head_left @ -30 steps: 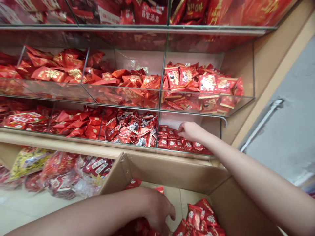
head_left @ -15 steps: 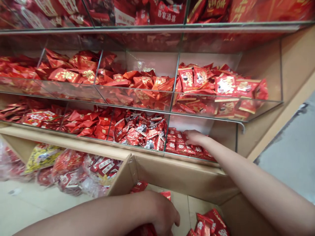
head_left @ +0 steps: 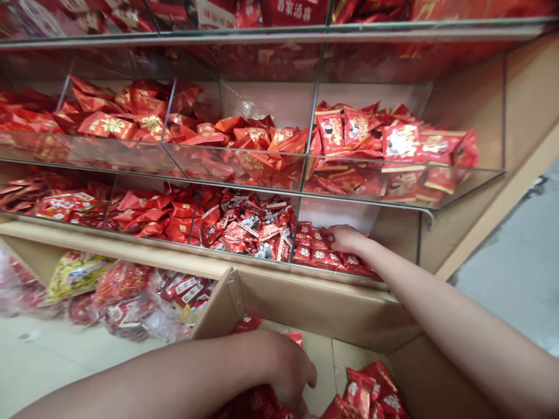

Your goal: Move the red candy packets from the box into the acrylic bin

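Red packets (head_left: 319,256) beneath right fingers (head_left: 335,231)

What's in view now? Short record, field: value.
Left hand: down in cardboard box; grip hidden
Right hand: at small red packets in bottom row's right-end compartment; grip unclear
Box contents: loose red packets
Left of compartment: wrappers with black-and-white print
Row above: red-and-gold packets
Under wooden ledge: plastic bags, one mostly yellow

Bottom edge clips left hand (head_left: 289,368); packets (head_left: 265,402) beneath partly hidden.
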Available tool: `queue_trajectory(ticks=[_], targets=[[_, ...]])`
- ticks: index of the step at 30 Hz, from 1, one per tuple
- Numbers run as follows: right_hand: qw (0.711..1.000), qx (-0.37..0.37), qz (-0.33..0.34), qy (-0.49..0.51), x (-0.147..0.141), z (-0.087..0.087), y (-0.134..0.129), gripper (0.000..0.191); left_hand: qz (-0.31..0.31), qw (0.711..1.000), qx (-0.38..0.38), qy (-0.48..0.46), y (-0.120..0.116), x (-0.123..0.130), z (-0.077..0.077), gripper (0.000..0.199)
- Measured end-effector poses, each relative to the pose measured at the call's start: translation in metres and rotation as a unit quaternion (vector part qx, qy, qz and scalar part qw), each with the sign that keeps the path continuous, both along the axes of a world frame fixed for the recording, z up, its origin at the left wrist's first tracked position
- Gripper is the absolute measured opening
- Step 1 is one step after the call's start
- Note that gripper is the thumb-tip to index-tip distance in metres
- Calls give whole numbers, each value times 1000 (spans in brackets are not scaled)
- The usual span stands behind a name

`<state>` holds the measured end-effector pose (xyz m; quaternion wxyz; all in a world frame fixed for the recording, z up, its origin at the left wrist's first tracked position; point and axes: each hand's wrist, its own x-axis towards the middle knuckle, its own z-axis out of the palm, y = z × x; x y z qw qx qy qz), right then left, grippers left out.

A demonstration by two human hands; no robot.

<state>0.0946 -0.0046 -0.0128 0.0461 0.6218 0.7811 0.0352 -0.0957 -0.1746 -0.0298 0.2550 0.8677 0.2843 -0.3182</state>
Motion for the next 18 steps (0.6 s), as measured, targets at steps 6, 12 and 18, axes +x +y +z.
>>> queue_trajectory(ticks=[6, 12, 18], targets=[[1000, 0, 21, 0, -2, 9, -5, 26, 5, 1000, 9, 4, 0, 0, -2, 60], [999, 12, 53, 2, -15, 14, -13, 27, -1, 1000, 14, 0, 1, -1, -5, 62], [996, 27, 82, -26, -28, 13, -19, 26, 4, 1000, 20, -11, 1, -1, -5, 62]])
